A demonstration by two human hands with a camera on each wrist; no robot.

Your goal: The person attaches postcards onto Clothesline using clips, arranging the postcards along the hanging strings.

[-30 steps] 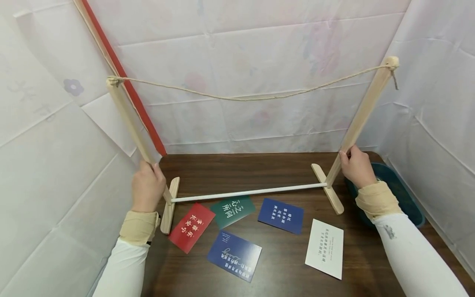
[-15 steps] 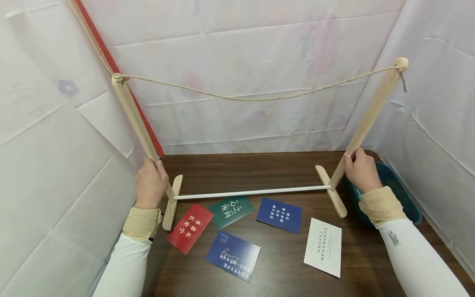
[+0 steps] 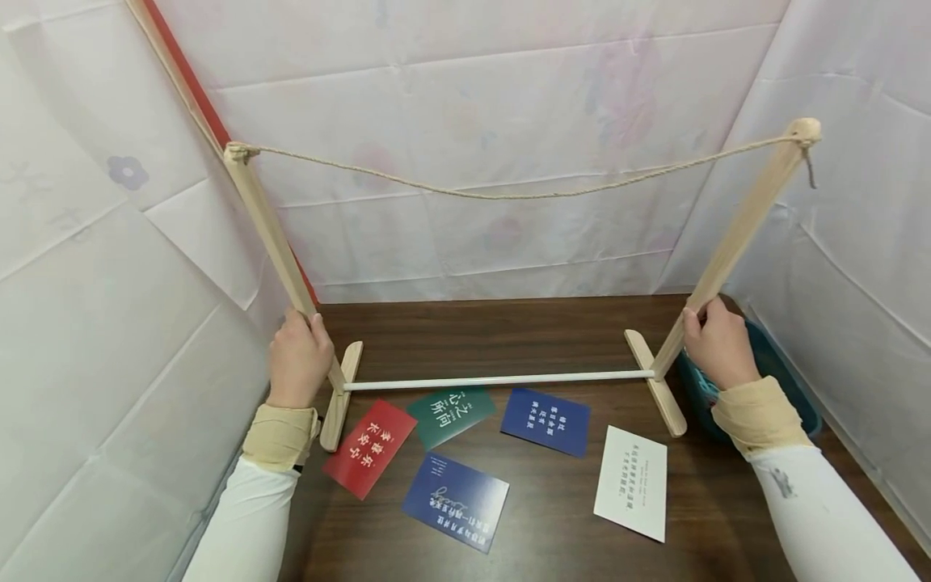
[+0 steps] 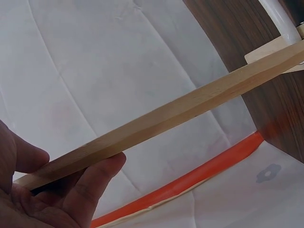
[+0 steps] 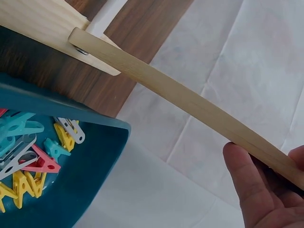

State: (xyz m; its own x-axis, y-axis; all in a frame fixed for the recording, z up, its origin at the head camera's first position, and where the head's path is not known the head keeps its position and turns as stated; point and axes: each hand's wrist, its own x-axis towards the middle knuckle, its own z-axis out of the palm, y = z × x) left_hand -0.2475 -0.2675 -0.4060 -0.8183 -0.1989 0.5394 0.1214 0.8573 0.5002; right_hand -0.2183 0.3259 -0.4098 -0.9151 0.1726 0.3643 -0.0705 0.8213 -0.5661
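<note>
A wooden frame stands over the table, its two uprights joined low down by a white rod [image 3: 502, 379] and at the top by a sagging twine [image 3: 502, 196]. My left hand [image 3: 298, 360] grips the left upright [image 3: 271, 234] low down, thumb and fingers on either side of it in the left wrist view. My right hand [image 3: 722, 343] holds the right upright [image 3: 752, 210] at about the same height. Each upright rises from a flat wooden foot, the left foot [image 3: 336, 416] and the right foot [image 3: 667, 404].
In front of the rod lie a red card [image 3: 371, 449], a green card [image 3: 451, 416], two blue cards and a white card [image 3: 631, 483]. A teal basin [image 3: 789, 380] stands right, holding colourful clothespins [image 5: 45, 164]. White sheeting hangs behind and at both sides.
The frame's right end has shifted right and slightly nearer, its right upright leaning further outward in view. Its left end moved slightly right; both hands kept their grip.
</note>
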